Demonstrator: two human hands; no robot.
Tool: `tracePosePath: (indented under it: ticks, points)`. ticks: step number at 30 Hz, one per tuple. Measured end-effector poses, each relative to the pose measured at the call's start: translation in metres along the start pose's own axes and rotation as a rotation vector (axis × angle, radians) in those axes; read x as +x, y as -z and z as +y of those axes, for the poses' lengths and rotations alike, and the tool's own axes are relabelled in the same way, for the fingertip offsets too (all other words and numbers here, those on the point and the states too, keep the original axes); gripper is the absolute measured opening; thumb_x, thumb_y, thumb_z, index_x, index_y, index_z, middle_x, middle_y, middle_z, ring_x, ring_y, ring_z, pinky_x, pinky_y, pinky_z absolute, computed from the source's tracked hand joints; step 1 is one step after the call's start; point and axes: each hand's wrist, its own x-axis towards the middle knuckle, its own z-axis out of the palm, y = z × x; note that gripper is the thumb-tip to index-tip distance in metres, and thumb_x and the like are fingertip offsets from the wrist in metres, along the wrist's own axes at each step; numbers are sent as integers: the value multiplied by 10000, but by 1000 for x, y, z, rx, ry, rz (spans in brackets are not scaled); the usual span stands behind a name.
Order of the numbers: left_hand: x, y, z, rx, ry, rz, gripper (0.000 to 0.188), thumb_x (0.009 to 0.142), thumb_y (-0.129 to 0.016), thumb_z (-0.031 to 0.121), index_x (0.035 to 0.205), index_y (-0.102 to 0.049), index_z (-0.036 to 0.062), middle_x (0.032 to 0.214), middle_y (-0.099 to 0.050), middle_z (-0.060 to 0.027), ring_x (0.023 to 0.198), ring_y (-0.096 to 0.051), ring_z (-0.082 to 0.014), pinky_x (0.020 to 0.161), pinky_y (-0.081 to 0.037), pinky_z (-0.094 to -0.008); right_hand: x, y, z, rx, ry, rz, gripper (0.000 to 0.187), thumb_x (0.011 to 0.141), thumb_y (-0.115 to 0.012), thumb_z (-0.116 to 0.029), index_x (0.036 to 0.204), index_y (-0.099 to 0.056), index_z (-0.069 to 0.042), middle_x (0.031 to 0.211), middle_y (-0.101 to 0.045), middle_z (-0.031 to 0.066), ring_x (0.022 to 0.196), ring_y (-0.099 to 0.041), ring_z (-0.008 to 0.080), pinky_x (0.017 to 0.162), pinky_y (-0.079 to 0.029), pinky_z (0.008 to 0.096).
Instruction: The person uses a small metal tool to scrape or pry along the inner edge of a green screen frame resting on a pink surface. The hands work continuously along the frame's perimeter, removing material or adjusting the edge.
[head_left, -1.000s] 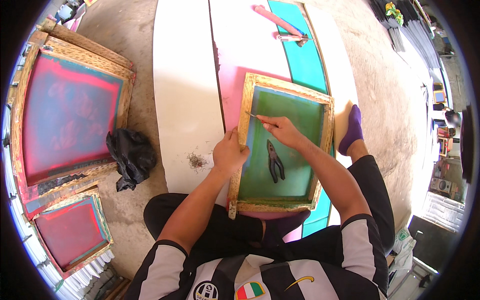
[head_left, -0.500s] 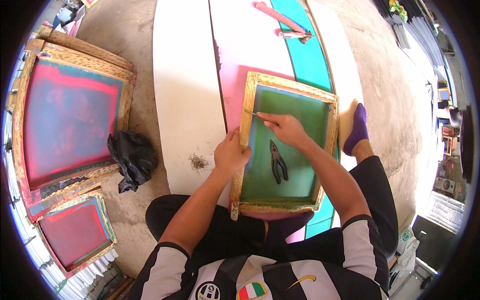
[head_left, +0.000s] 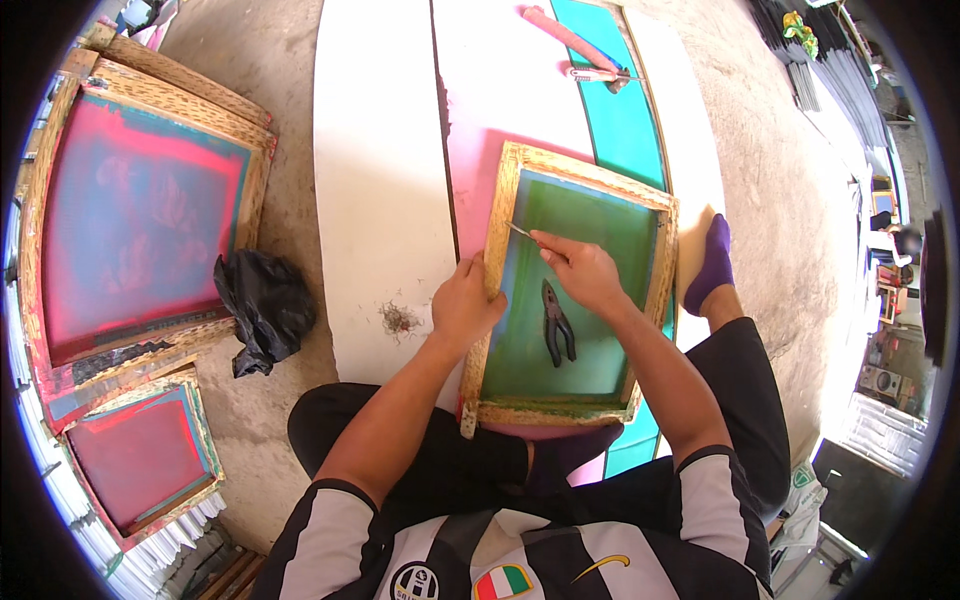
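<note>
The left hand (head_left: 467, 303) grips the wooden screen frame (head_left: 497, 235) while the right hand (head_left: 583, 270) pinches a thin tool (head_left: 520, 231) at its far-left edge, work seemingly just begun, pliers (head_left: 556, 322) lying unused.

Bright daylight fell on a rough concrete floor (head_left: 790, 200). Long white boards (head_left: 375, 170) lay across it, one streaked pink, beside a turquoise strip (head_left: 625, 120). At the left, two wooden screen frames (head_left: 140, 230) with red mesh rested near a crumpled black bag (head_left: 262, 308). Stacked dark sheets (head_left: 830, 90) lined the far right edge.
</note>
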Motion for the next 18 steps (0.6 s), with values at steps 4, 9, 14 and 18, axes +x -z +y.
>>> tracePosePath:
  ticks: [4,9,14,18]
  points:
    - [0,0,-1,22,-21,31,761,797,-791,254,1464,-548,-19,1260,-674,-174,983,-733,-387,805,-608,-480,-3,0,-8,-198,53,29,348,1014,-670,-303,1356,-730,-316,867,-751,117,768,-734,365,662,-590,500]
    - [0,-2,-3,19,-14,29,766,789,-791,250,1458,-548,-33,1266,-672,-177,994,-731,-388,816,-609,-478,-3,8,-17,-341,108,13,370,998,-679,-287,1364,-723,-324,768,-696,120,713,-726,346,608,-592,499]
    - [0,-7,-5,23,-24,20,770,774,-787,237,1447,-548,-53,1260,-669,-193,1007,-725,-390,833,-608,-472,-1,15,-21,-697,205,-68,438,997,-665,-230,1425,-682,-318,738,-651,108,649,-690,315,553,-565,455]
    - [3,-9,-3,46,-34,28,770,770,-787,231,1439,-548,-63,1259,-668,-200,1000,-725,-394,832,-609,-471,2,15,-19,-472,96,-189,482,1035,-599,-229,1509,-594,-314,829,-683,129,722,-702,340,631,-575,478]
